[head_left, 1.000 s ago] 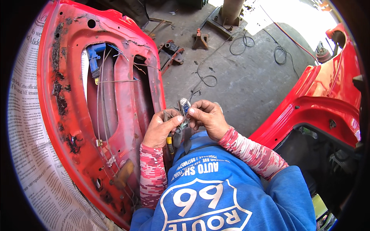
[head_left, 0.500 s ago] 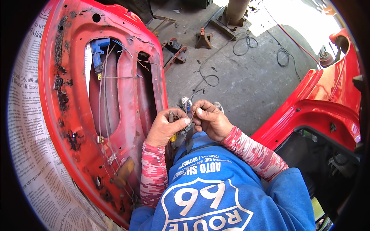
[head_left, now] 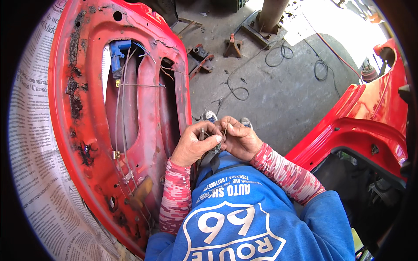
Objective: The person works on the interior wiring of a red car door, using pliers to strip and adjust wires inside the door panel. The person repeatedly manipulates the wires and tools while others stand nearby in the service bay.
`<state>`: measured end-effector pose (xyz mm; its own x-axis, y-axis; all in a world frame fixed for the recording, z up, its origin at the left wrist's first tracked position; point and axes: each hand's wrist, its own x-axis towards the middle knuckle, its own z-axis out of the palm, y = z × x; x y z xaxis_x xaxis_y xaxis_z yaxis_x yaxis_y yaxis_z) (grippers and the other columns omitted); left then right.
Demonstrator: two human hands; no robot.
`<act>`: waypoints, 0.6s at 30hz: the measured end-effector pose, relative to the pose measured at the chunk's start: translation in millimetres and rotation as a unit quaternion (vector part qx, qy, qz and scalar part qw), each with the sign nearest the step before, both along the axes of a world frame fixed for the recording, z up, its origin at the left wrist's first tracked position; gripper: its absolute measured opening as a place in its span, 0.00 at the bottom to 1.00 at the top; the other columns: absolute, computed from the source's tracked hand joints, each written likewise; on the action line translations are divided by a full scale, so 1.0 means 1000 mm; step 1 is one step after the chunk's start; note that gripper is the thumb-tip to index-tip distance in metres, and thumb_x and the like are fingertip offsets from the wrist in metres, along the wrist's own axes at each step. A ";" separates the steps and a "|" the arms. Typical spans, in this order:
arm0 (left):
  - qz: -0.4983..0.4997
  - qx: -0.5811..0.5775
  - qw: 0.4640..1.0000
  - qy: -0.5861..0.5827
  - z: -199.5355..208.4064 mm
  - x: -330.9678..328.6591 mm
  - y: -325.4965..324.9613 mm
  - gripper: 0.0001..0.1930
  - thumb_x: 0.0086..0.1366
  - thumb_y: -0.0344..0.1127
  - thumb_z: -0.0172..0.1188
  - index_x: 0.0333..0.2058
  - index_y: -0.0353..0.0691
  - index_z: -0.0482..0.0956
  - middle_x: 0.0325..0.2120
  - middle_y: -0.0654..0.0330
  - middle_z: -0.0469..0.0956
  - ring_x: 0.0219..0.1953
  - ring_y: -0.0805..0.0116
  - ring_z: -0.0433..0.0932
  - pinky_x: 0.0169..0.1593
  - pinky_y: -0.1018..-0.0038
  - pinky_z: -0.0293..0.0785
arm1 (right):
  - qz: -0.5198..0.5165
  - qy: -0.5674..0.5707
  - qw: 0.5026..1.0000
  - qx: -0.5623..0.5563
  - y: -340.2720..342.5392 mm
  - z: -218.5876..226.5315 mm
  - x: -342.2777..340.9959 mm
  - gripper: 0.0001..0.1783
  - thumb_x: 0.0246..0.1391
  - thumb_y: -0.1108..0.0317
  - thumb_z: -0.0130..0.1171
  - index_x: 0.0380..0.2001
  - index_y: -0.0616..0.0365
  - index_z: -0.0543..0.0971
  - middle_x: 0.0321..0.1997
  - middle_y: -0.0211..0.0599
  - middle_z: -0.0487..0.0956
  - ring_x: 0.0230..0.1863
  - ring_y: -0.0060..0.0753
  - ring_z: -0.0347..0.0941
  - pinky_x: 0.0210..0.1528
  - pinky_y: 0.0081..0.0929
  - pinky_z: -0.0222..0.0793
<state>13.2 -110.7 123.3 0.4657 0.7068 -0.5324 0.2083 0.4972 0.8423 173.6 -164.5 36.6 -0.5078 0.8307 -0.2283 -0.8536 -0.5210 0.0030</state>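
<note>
The left hand (head_left: pixel 193 145) is curled shut around a small dark part (head_left: pixel 212 153), with the thumb lying across the top and the fingers tucked under it. The right hand (head_left: pixel 238 139) sits just beside it, the two hands touching, and its thumb and forefinger pinch a thin metal rod (head_left: pixel 224 132) that stands up between them. The part is held in front of the person's chest, above the blue shirt (head_left: pixel 257 217), and most of it is hidden by the fingers, so its shape cannot be told. Both forearms wear pink patterned sleeves (head_left: pixel 176 195).

To the left of the hands, a red car door (head_left: pixel 87 130) lies with its inner side up, rusty along the edges. Thin rods and wires (head_left: pixel 119 100) run inside its openings, and a blue plastic piece (head_left: pixel 117 50) sits near its top. Newspaper (head_left: pixel 39 174) lies under the door. To the right stands the red car body (head_left: pixel 365 126) with its door opening. The concrete floor (head_left: pixel 278 104) beyond the hands holds loose black cables (head_left: pixel 322 69) and a few metal stands (head_left: pixel 233 45).
</note>
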 end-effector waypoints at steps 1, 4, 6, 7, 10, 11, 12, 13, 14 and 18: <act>0.010 0.013 1.000 -0.007 -0.002 0.000 -0.001 0.05 0.59 0.31 0.61 0.29 0.36 0.76 0.25 0.68 0.75 0.28 0.81 0.71 0.34 0.82 0.67 | -0.006 -0.010 1.000 -0.011 -0.001 -0.001 0.001 0.11 0.58 0.60 0.58 0.41 0.51 0.73 0.41 0.28 0.75 0.40 0.24 0.70 0.41 0.27 0.65; 0.032 0.099 0.992 0.064 -0.003 -0.003 -0.001 0.02 0.60 0.28 0.59 0.29 0.38 0.76 0.23 0.70 0.74 0.28 0.83 0.70 0.33 0.82 0.66 | -0.035 -0.143 0.989 0.012 0.000 -0.008 0.001 0.11 0.58 0.60 0.56 0.39 0.53 0.74 0.42 0.31 0.77 0.42 0.27 0.71 0.45 0.29 0.65; 0.048 0.163 0.980 0.103 -0.006 0.002 0.001 0.03 0.59 0.27 0.62 0.28 0.35 0.78 0.22 0.68 0.75 0.27 0.82 0.69 0.31 0.80 0.67 | -0.073 -0.291 0.953 0.036 0.001 -0.012 -0.002 0.15 0.59 0.56 0.52 0.40 0.56 0.76 0.43 0.34 0.78 0.41 0.29 0.71 0.46 0.28 0.67; 0.049 0.186 0.972 0.135 -0.007 0.004 0.002 0.03 0.57 0.26 0.63 0.27 0.35 0.78 0.22 0.68 0.76 0.25 0.82 0.69 0.30 0.79 0.67 | -0.035 -0.325 0.945 0.007 0.003 -0.013 -0.004 0.15 0.60 0.55 0.51 0.39 0.55 0.76 0.43 0.33 0.79 0.41 0.27 0.72 0.47 0.28 0.67; 0.078 0.180 0.965 0.172 -0.007 0.005 0.002 0.04 0.54 0.26 0.64 0.27 0.33 0.78 0.22 0.66 0.77 0.25 0.81 0.71 0.29 0.79 0.68 | -0.021 -0.401 0.914 0.054 0.004 -0.010 -0.010 0.20 0.61 0.49 0.53 0.39 0.56 0.76 0.39 0.30 0.78 0.40 0.20 0.70 0.45 0.22 0.66; 0.082 0.183 0.966 0.166 -0.009 0.004 0.004 0.03 0.53 0.25 0.64 0.27 0.33 0.79 0.22 0.65 0.77 0.24 0.80 0.71 0.30 0.79 0.68 | -0.042 -0.417 0.906 0.063 0.006 -0.006 -0.019 0.20 0.60 0.49 0.55 0.39 0.57 0.76 0.36 0.29 0.77 0.38 0.19 0.70 0.42 0.21 0.66; 0.088 0.184 0.959 0.196 -0.013 0.004 0.005 0.03 0.52 0.24 0.64 0.26 0.33 0.79 0.21 0.65 0.77 0.24 0.79 0.71 0.31 0.79 0.68 | -0.051 -0.445 0.891 0.074 0.007 -0.004 -0.023 0.21 0.60 0.49 0.56 0.38 0.58 0.76 0.34 0.29 0.77 0.37 0.18 0.69 0.39 0.20 0.66; 0.100 0.219 0.957 0.161 -0.017 0.004 0.007 0.03 0.52 0.24 0.64 0.26 0.33 0.79 0.21 0.65 0.77 0.24 0.78 0.71 0.31 0.78 0.68 | -0.006 -0.464 0.881 0.095 0.008 -0.004 -0.022 0.21 0.59 0.49 0.57 0.36 0.59 0.77 0.31 0.28 0.76 0.34 0.18 0.69 0.37 0.20 0.66; 0.106 0.253 0.949 0.156 -0.021 0.005 0.008 0.03 0.51 0.23 0.64 0.25 0.33 0.79 0.21 0.64 0.77 0.24 0.78 0.71 0.32 0.77 0.69 | 0.063 -0.500 0.858 0.099 0.010 -0.004 -0.020 0.21 0.59 0.50 0.58 0.34 0.60 0.77 0.29 0.27 0.76 0.32 0.17 0.69 0.34 0.21 0.66; 0.106 0.231 0.952 0.168 -0.024 0.003 0.013 0.04 0.50 0.23 0.64 0.27 0.32 0.80 0.21 0.61 0.78 0.25 0.74 0.74 0.33 0.76 0.70 | 0.082 -0.473 0.870 0.108 0.013 0.001 -0.017 0.18 0.58 0.52 0.59 0.30 0.58 0.79 0.23 0.24 0.75 0.25 0.16 0.65 0.28 0.21 0.62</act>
<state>16.2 -97.5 99.0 0.1446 0.9612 -0.2348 0.4410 0.1498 0.8849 156.8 -151.4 37.1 -0.2928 0.8403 -0.4563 -0.3342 -0.5370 -0.7746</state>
